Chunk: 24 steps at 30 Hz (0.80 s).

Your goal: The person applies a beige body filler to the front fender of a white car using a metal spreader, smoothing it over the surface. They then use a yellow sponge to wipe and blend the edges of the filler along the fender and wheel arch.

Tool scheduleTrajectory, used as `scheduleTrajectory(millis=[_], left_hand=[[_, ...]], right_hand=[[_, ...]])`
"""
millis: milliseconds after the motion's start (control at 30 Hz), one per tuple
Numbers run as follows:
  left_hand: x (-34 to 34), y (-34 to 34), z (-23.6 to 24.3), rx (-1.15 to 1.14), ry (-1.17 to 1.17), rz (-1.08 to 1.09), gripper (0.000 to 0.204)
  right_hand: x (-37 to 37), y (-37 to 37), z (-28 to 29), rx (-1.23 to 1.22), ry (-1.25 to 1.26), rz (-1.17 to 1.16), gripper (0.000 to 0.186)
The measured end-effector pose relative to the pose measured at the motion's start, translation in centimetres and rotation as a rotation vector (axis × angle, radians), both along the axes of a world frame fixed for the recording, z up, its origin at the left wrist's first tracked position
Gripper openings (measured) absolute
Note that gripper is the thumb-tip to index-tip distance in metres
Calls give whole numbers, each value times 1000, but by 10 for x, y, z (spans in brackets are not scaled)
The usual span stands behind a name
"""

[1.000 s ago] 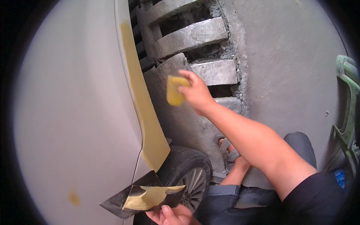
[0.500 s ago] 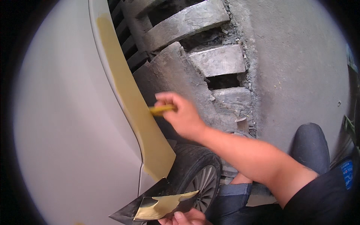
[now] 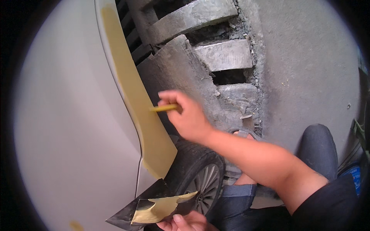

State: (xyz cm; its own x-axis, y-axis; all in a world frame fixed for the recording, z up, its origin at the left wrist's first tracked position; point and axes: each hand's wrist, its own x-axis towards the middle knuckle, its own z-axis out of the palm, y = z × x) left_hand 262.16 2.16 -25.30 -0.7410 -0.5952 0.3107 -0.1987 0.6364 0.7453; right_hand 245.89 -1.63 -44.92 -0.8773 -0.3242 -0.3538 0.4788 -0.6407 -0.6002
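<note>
My right hand (image 3: 188, 115) grips a thin yellow putty spreader (image 3: 163, 108), seen nearly edge-on. Its tip is at the outer edge of a long tan putty strip (image 3: 135, 101) on a pale grey car body panel (image 3: 73, 107); blur hides whether it touches. At the bottom, my left hand (image 3: 185, 222) holds a black putty board (image 3: 125, 211) by its near edge, thumb on top. Wet beige putty (image 3: 160, 208) lies spread over part of that board. The board's far corner overlaps the lower end of the panel.
A car wheel (image 3: 204, 177) stands just beyond the board. Broken grating with metal bars (image 3: 223, 56) and dark gaps runs across the ground, bordered by concrete floor (image 3: 304, 65). My bent knee (image 3: 319, 146) is at the right. A small putty patch (image 3: 76, 225) marks the lower panel.
My right hand and the spreader have risen slightly, and the spreader now appears thinner. The left hand and board have shifted a little left in view, as have the panel and wheel.
</note>
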Motion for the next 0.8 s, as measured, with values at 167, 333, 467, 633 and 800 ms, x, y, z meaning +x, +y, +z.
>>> scheduleTrajectory(millis=[167,333,467,633,800], left_hand=[[-5,8,4,59,26,53,54],[-9,10,9,94,65,81,54],[-12,15,8,114,23,131,53],[-24,25,13,255,74,171,54],[-40,38,22,300,66,166,51]], right_hand=[[99,31,8,60,60,410,42],[125,64,-9,-138,-316,466,42],[74,95,-7,-42,-130,319,41],[28,147,55,336,631,105,35],[11,162,105,330,1027,-27,34]])
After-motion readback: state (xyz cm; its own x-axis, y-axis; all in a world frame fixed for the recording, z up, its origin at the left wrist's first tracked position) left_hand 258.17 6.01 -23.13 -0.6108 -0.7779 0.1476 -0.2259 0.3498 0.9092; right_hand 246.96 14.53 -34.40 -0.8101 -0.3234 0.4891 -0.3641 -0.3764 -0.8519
